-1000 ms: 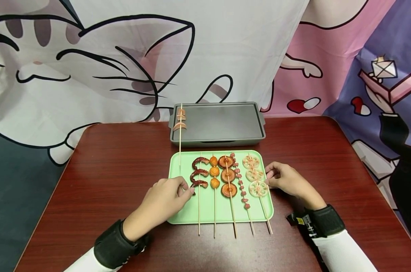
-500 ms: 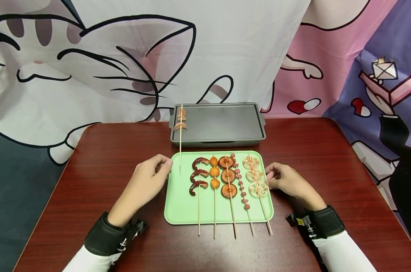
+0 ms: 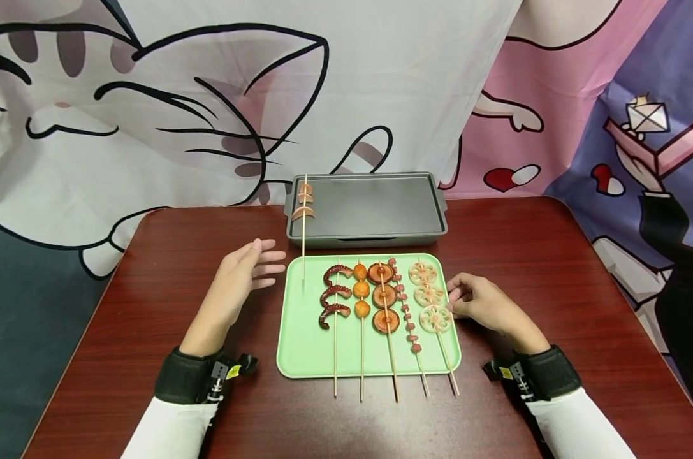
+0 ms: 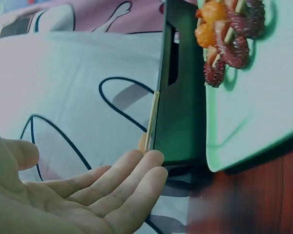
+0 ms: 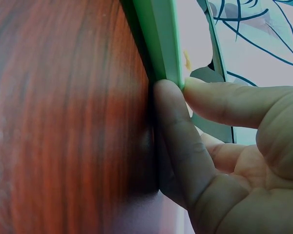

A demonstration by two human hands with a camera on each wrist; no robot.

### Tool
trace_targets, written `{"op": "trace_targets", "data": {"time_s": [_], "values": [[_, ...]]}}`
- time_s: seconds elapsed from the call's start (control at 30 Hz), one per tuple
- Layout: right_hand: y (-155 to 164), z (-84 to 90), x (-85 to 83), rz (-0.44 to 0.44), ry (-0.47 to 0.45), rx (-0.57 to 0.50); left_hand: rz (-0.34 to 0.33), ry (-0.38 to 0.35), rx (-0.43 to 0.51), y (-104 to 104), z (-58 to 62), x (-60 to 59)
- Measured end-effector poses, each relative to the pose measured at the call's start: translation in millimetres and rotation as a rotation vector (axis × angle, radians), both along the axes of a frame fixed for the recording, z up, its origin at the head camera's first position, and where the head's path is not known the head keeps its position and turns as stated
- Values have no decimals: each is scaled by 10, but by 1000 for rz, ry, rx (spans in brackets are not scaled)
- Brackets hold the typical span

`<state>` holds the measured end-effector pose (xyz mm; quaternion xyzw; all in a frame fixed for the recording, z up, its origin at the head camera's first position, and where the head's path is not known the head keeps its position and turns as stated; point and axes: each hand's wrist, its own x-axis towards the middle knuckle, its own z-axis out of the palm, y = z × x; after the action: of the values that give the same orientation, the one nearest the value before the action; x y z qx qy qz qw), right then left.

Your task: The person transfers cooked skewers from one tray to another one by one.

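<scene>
A light green tray (image 3: 308, 357) bears several skewers side by side: an octopus tentacle skewer (image 3: 336, 291), an orange ball skewer (image 3: 361, 290), a mushroom slice skewer (image 3: 385, 296), a pink meat skewer (image 3: 406, 317) and a lotus root skewer (image 3: 430, 294). My right hand (image 3: 486, 306) pinches the tray's right rim between thumb and forefinger, as the right wrist view shows. Left of the tray, my left hand (image 3: 240, 287) is held with fingers spread and straight, touching nothing. A skewer of pale, curved slices (image 3: 304, 203) lies on the grey baking pan (image 3: 375, 207), its stick reaching over the tray.
The pan stands directly behind the tray on the red-brown wooden table (image 3: 208, 236). Behind the table hangs a cartoon cloth (image 3: 415, 76). Several stick ends jut past the tray's front edge. A dark object (image 3: 685, 319) is at the far right.
My left hand has moved from beside the tentacle skewer to the tray's left rim, then off it, back and left, its fingers straightening. The right hand stays at the right rim.
</scene>
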<state>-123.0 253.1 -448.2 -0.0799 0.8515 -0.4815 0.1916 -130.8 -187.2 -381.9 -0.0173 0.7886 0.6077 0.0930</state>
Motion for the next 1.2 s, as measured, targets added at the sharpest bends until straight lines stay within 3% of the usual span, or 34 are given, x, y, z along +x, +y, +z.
{"op": "trace_targets", "data": {"time_s": [0.23,0.5,0.73,1.2], "values": [[-7,4,-1,-4,-15,-3,64,-27,185,-11,-144,-147],[-7,6,3,-5,-17,-4,36,-113,442,-9,-309,-276],[-2,-14,0,6,8,5,38,-184,505,63,-386,-337],[3,-19,-4,6,19,8,54,-228,564,209,-423,-432]]}}
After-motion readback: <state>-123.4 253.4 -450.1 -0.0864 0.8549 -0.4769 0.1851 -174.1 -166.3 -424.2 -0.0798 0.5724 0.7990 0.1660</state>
